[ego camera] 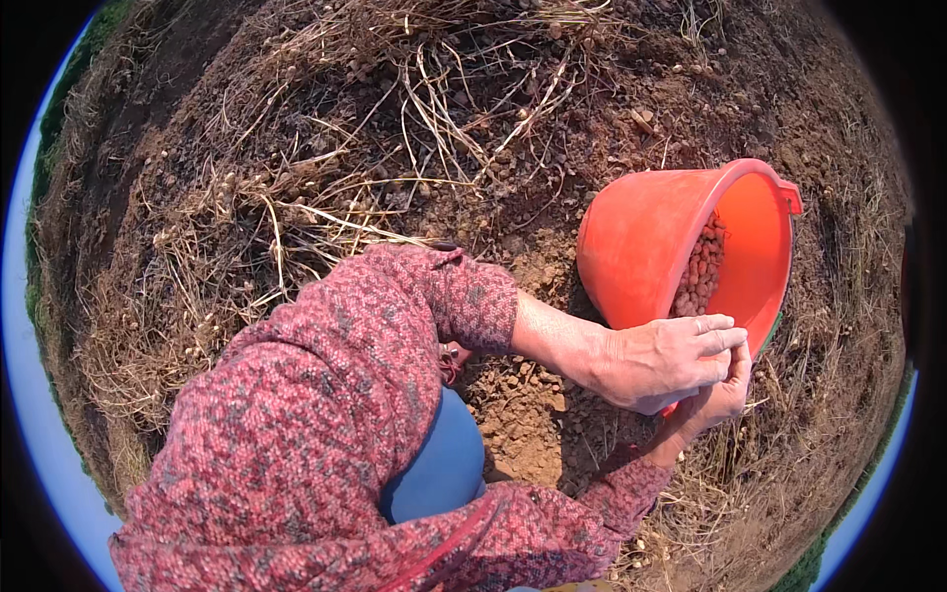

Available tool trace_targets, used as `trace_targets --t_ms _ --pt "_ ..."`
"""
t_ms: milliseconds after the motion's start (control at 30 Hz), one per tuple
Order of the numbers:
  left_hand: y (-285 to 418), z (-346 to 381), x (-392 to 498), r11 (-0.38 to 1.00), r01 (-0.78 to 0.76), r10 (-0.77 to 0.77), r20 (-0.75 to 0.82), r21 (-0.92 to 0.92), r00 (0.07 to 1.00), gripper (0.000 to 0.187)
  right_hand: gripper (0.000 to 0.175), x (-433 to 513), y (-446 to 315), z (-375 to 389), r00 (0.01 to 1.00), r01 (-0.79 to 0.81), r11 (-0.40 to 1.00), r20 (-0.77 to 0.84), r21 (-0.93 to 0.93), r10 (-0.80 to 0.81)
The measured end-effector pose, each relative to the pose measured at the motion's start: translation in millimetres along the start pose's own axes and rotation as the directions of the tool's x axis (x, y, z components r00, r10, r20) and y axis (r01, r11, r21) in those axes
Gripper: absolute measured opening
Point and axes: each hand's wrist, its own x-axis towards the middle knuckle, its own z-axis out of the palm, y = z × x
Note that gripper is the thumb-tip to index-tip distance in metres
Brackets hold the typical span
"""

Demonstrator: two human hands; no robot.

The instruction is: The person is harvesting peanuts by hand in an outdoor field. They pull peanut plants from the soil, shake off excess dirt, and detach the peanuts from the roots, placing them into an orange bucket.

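A red plastic bucket (651,237) lies tilted on the soil, its mouth facing right. Peanuts in their shells (699,270) are piled inside it. My left hand (666,362) is at the bucket's near rim, fingers bent and bunched against the fingers of my right hand (721,396). The right hand is below and partly behind the left one. Whatever may be between the fingertips is hidden. A small red piece shows under the left palm; I cannot tell what it belongs to. Both forearms come out of red patterned sleeves (473,303).
Pulled plants with pale dry stems (444,140) and pods lie across the ground above and left of the bucket. Loose brown clods (525,436) are beneath my arms. A blue-covered knee (436,462) shows between the sleeves. Dry grass (710,518) lies at the lower right.
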Motion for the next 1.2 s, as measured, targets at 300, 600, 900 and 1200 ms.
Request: trace_targets --t_ms 300,600,900,1200 --pt "-47.8 -123.8 -182.9 0.683 0.599 -0.525 -0.291 0.418 0.800 0.016 0.012 -105.1 -27.7 24.3 0.868 0.410 0.868 0.171 0.280 -0.466" --pt "-93.0 -211.1 -255.4 0.198 0.556 -0.802 -0.193 0.807 0.566 0.039 0.028 -181.0 8.6 127.6 0.492 0.290 0.886 0.738 0.361 -0.462" --pt "-48.7 -224.3 -175.2 0.220 0.912 -0.975 -0.111 -0.347 0.193 0.031 0.055 -161.5 -23.7 196.2 0.223 -0.970 0.124 0.967 0.208 0.122" --pt "6.4 -249.0 -225.5 -0.363 0.611 -0.896 -0.443 0.703 -0.024 0.063 0.025 -177.6 -19.2 219.9 0.047 -0.970 0.240 0.997 0.031 0.062"
